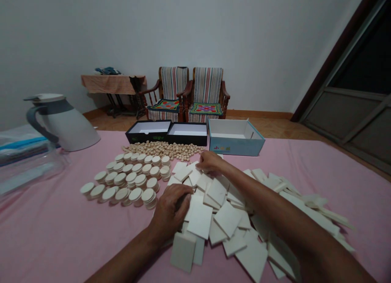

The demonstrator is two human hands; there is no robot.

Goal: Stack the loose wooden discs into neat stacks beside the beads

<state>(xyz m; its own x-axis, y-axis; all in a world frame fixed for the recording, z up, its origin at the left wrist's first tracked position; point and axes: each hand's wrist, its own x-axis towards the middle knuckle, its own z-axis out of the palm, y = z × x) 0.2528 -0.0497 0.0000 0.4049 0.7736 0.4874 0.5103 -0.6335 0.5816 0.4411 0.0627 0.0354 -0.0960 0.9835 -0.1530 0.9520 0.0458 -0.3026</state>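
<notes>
A loose pile of white square tiles (pixel 200 221) lies in front of me on a pink cloth. At the pile's left edge, my left hand (pixel 171 207) is bent, thumb close to the curled fingers; what is between them is hidden. My right hand (pixel 210 161) reaches to the far end of the pile, fingers drawn together and pointing down at a white tile (pixel 194 175); whether it grips that tile is hard to see. Left of the hands stand rows of stacked white round discs (pixel 135 194). Behind the discs lie many small wooden beads (pixel 166 150).
Two black open boxes (pixel 187 130) and a light blue open box (pixel 236 148) stand at the back. More flat white pieces (pixel 308 211) spread right under my right forearm. A grey-white jug (pixel 71 126) and a clear plastic container (pixel 30 173) are at the left. Chairs (pixel 206 91) stand beyond.
</notes>
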